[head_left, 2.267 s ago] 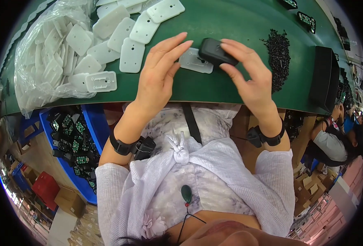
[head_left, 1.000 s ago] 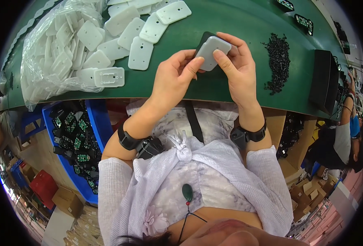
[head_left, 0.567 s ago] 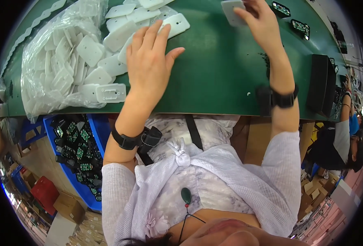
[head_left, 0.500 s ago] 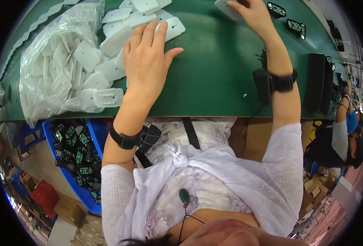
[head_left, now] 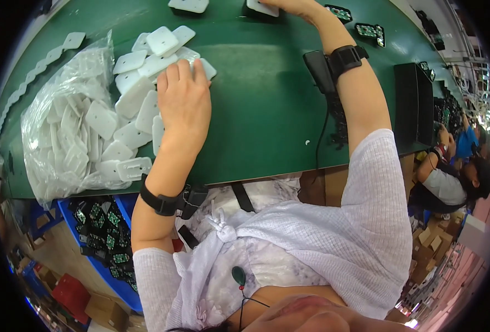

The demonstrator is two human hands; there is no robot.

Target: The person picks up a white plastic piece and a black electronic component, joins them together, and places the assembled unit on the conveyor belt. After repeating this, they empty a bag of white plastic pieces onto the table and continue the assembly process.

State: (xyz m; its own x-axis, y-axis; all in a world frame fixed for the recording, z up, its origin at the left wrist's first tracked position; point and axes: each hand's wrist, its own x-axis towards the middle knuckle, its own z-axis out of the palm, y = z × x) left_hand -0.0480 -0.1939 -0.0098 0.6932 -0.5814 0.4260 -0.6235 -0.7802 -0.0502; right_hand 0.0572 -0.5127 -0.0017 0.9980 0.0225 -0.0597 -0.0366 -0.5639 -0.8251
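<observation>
At the top edge, my right hand (head_left: 296, 5) reaches far over the table, its fingers closed at the edge of a white plastic plate (head_left: 264, 7). That plate lies on a black piece, partly cut off by the frame. My left hand (head_left: 185, 102) rests at the right side of a pile of loose white plates (head_left: 136, 103). Its fingers bend over a plate with small holes (head_left: 207, 67), and the thumb is tucked out of sight. Another white plate (head_left: 192, 5) sits on a black piece at the top.
A clear bag (head_left: 62, 138) full of white plates lies at left, beside a scalloped strip (head_left: 51, 55). Black circuit-board housings (head_left: 371, 32) lie at far right, near a black box (head_left: 413, 105). A blue bin (head_left: 98, 260) of boards stands below. A co-worker (head_left: 449, 180) sits at right.
My right hand has moved farther across the table, bringing its white plate onto a black piece. My left thumb has tucked in and its fingers have bent. The whole view has shifted.
</observation>
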